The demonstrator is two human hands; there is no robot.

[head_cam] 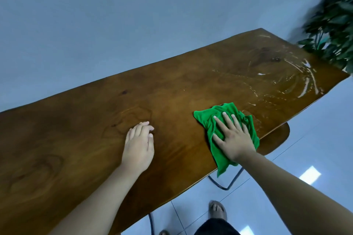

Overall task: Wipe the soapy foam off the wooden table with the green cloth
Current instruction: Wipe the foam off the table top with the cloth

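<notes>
Your right hand [234,137] presses the crumpled green cloth [225,129] flat, fingers spread; white soapy foam [303,80] streaks the brown wooden table [76,129] beyond them. Your left hand [138,145] rests flat, fingers together.

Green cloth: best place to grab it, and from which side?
Probably the corner of the green cloth that hangs over the near edge of the table, pinched from the person's side. It hangs free, so fingers can get on both faces. The rest lies pressed flat under the right hand.

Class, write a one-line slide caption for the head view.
Right hand presses green cloth on wooden table, foam streaks beyond; left hand rests flat nearby.
</notes>
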